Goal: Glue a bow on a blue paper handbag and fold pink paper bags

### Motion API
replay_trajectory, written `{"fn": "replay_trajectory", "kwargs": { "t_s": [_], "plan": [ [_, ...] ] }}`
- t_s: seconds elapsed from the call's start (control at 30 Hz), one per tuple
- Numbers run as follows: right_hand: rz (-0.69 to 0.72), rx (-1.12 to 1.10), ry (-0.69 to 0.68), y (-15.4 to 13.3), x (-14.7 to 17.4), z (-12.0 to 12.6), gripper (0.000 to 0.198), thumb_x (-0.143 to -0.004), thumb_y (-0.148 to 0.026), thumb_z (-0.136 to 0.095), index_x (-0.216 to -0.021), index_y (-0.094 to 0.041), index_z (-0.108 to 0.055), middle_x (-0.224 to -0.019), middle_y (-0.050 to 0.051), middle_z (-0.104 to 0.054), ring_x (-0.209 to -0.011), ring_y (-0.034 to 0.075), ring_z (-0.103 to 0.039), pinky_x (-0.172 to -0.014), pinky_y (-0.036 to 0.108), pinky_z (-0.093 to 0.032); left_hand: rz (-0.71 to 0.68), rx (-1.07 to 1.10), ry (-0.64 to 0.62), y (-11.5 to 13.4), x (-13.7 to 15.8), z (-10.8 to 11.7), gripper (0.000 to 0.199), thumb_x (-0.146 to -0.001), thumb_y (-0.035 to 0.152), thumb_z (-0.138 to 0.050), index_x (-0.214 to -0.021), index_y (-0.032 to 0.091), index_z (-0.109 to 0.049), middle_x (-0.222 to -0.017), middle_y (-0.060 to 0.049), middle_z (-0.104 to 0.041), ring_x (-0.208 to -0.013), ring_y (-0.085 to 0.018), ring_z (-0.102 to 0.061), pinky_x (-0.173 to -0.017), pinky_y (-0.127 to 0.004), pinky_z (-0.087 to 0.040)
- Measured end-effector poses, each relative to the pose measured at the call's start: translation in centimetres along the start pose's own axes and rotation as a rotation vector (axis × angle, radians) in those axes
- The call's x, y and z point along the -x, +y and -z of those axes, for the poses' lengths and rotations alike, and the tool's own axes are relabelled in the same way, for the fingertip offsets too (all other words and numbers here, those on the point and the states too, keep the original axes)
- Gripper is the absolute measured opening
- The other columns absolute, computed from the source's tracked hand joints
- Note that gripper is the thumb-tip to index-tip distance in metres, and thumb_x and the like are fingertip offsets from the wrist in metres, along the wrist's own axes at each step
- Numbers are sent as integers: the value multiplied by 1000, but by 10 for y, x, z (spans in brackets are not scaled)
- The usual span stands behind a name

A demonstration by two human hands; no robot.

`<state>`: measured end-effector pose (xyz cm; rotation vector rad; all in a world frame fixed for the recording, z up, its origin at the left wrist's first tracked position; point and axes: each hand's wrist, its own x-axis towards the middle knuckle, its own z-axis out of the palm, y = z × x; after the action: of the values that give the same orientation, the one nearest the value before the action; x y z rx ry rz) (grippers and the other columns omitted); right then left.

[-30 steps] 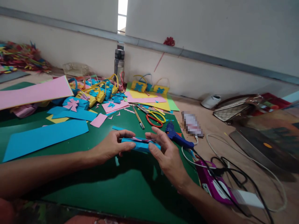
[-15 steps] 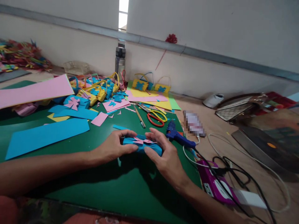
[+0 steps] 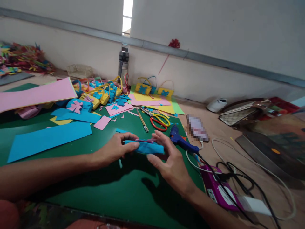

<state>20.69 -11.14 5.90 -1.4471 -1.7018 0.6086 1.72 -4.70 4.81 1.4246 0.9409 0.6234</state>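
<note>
A small blue paper handbag (image 3: 149, 148) with a pink paper bow on top is held between my hands above the green board, its front side turned toward me. My left hand (image 3: 120, 146) pinches its left end, thumb on the near face and fingers behind. My right hand (image 3: 168, 156) curls around the right end; its fingers are at the far top edge, and the thumb sits just below the near face, slightly off it. The bow shows nearly edge-on. Right of my right hand lies a blue hot glue gun (image 3: 182, 141).
Beyond my hands lie scissors (image 3: 158, 122), a cutter knife (image 3: 143, 121) and paper scraps. Finished paper handbags (image 3: 78, 106) pile up at back left. A blue paper sheet (image 3: 50, 140) lies left. Cables and a purple power strip (image 3: 219, 184) are at right, near a phone (image 3: 197, 127).
The blue paper handbag has tipped so its front face shows more and the bow less. My right thumb has come away from the front face. My left hand keeps its pinch.
</note>
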Motion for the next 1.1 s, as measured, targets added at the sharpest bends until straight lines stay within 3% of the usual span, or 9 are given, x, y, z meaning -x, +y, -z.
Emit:
{"fn": "replay_trajectory", "kwargs": {
  "t_s": [0.07, 0.17, 0.27, 0.6, 0.83, 1.1],
  "plan": [
    [161, 170, 96, 2, 1, 6, 59, -78, -29, -65, -132, -25, -41, -129, 12, -52, -116, 27, -53, -77, 39, -56, 13, 41, -16, 0, -2, 3, 48, -75, 51, -61, -102, 12, -63, -65, -2, -58, -54, -12, -50, -48, -22, -40],
    [487, 415, 229, 4, 2, 13, 47, -81, -25, -64, -125, -22, -47, -118, 12, -56, -113, 27, -52, -88, 46, -50, 21, 76, -31, 1, -2, 4, 53, -73, 55, -61, -101, 10, -63, -66, -5, -59, -58, -14, -53, -47, -22, -40],
    [662, 537, 245, 2, 1, 13, 36, -81, -22, -64, -115, -17, -52, -102, 11, -57, -103, 26, -55, -89, 47, -49, 20, 79, -67, 3, -1, 3, 55, -73, 56, -61, -103, 10, -63, -68, -4, -59, -58, -14, -53, -47, -21, -40],
    [711, 600, 224, -3, -2, 11, 23, -84, -23, -60, -106, -16, -54, -90, 9, -54, -91, 24, -54, -77, 44, -49, -2, -18, -120, 10, 6, 2, 53, -77, 55, -55, -105, 11, -63, -68, -3, -59, -55, -12, -51, -48, -22, -39],
    [680, 618, 219, -1, 1, 9, 19, -84, -24, -61, -102, -19, -59, -86, 6, -59, -94, 24, -57, -88, 48, -41, 34, 6, -114, 5, 4, 1, 49, -71, 50, -64, -103, 13, -62, -67, -1, -59, -56, -12, -52, -47, -20, -40],
    [905, 742, 195, 13, 2, 12, 29, -81, -12, -58, -108, -24, -59, -96, 7, -65, -102, 22, -57, -95, 46, -37, 77, 83, -251, 3, 1, 5, 55, -71, 52, -63, -106, 10, -60, -74, -4, -60, -57, -13, -55, -46, -20, -39]
  ]
}}
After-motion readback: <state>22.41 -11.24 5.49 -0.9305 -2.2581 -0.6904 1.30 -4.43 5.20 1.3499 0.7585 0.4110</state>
